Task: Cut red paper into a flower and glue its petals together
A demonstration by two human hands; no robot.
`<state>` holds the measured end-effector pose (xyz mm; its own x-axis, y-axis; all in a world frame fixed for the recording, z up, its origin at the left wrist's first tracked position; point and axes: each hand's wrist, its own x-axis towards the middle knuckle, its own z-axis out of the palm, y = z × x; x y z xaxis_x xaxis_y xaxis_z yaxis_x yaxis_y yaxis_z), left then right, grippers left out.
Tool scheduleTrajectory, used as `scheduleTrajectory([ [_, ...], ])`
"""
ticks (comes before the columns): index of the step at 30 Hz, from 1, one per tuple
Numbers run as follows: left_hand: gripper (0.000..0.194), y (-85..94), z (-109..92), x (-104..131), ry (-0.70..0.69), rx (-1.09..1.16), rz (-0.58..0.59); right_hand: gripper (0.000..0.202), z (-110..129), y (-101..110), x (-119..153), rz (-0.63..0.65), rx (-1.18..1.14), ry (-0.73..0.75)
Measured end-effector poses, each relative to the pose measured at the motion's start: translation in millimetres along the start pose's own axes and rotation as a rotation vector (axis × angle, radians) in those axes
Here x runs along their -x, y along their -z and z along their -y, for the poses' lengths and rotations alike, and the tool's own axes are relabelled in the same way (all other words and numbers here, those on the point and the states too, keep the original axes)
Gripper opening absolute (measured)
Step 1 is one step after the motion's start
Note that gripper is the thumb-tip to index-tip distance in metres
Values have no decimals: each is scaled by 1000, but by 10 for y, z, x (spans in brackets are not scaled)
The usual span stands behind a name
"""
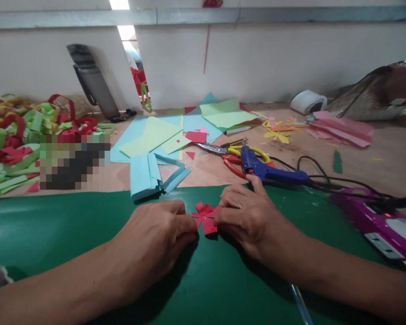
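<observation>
Between my two hands is a small red paper flower (208, 225) with several narrow petals and a shiny spot at its centre. My left hand (165, 225) pinches a petal on the left side. With thumb and fingers closed, my right hand (248, 216) grips the petals on the right; its index or another finger sticks up near the glue gun. Both hands are low over the green mat (71, 221). The blue glue gun (267, 169) lies just beyond my right hand. Behind the flower stands a folded light-blue paper piece (145, 176).
Scissors (213, 148) with red and yellow handles lie beside the glue gun. A purple power strip (375, 221) with cables is at right, a glue stick (301, 304) in front. Coloured sheets (155, 135), paper strips (34, 126) and a grey bottle (96, 83) line the back.
</observation>
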<state>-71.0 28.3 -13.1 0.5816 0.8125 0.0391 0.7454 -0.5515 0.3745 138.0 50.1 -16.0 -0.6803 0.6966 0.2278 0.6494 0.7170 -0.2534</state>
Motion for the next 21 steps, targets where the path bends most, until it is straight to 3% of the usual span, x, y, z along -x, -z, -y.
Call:
scheduleTrajectory([
  [4, 17, -6, -13, 10, -54, 38, 1, 26, -43, 12, -31, -36, 106, 37],
  [8, 24, 33, 57, -24, -70, -78, -53, 28, -105, 14, -54, -44, 91, 62],
  [14, 27, 69, 131, -58, -286, -338, -159, 26, -198, 29, -77, -53, 0, 145],
  [21, 24, 68, 113, -94, -491, -372, -113, 33, -237, 73, -136, 1, -15, 238],
])
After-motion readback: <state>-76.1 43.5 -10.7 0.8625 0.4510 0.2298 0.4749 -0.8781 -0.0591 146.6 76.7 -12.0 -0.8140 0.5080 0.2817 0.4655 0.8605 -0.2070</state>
